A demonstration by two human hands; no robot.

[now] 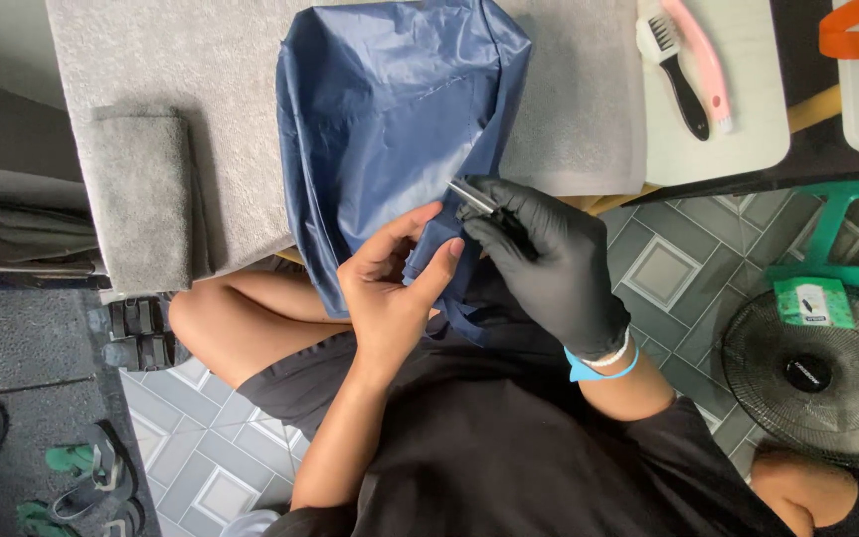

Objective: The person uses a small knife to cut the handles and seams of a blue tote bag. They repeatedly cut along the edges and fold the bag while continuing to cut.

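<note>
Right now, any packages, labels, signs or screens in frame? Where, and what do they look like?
Small box: on top of the floor fan's grille, right edge of view; rectangular, green and white with a dark patch.
Fan hub badge: centre of the grille; round, black, with a small pale mark too small to make out.
No signs or screens in view.

I see a table covered with a soft grey cloth (569,89), and a shiny dark blue fabric bag (390,119) lies on it with its lower part hanging off the near edge. A folded grey towel (139,194) lies on the cloth at the left. On a white board (748,109) just beside the cloth lie a black brush (681,75) and a pink brush (705,60).
</note>
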